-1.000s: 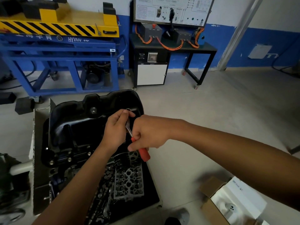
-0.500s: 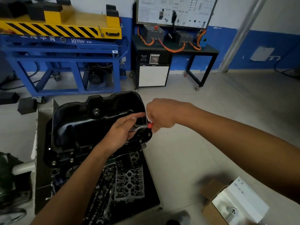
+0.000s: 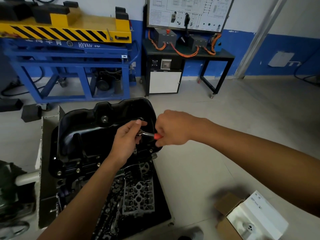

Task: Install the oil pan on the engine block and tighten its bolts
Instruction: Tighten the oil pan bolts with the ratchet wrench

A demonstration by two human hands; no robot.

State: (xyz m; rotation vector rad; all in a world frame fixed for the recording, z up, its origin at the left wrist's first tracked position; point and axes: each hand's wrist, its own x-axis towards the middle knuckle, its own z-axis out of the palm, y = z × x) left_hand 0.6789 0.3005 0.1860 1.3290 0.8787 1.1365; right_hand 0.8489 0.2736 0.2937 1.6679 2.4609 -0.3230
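A glossy black oil pan (image 3: 90,135) sits on top of the engine block (image 3: 138,196), with several silver bolts along its near flange (image 3: 78,170). My right hand (image 3: 173,129) grips the red handle of a ratchet wrench (image 3: 150,135) at the pan's right side. My left hand (image 3: 128,141) holds the ratchet's silver head, and its socket extension points down at the flange. The bolt under the socket is hidden by my fingers.
A blue and yellow lift stand (image 3: 69,49) and a black bench with orange cables (image 3: 187,54) stand behind. An open cardboard box (image 3: 245,220) lies on the floor at the lower right. A white handle (image 3: 26,177) sticks out at the left.
My right hand swung the red handle from near me up and away to the right, and holds about level there. My left hand stayed on the ratchet head.
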